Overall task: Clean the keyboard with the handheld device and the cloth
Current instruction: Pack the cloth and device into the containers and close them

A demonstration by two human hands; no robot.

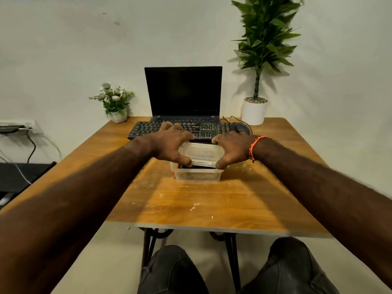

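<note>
Two hands on one clear plastic lid [201,152], held just above a clear plastic box [197,174] at table centre. Left hand [169,143] grips the lid's 9 o'clock edge, thumb curled under the near corner, fingers spread over the far side. Right hand [231,149] grips the 3 o'clock edge the same way; orange thread band [254,148] on that wrist. Lid sits tilted, near edge touching or almost touching the box rim, can't tell which. Dark contents inside the box, too obscured to identify; handheld device and cloth not identifiable. Black keyboard [188,129] lies at 12 o'clock from the box, just behind the hands, partly hidden by them. Open laptop [183,92], screen dark, directly behind the keyboard. Mouse [241,127] at the keyboard's 3 o'clock end. Small flower pot [115,102] at 10 o'clock, tall plant in white pot [255,111] at 2 o'clock. Wooden table [201,200] has pale dusty smears near the box.
</note>
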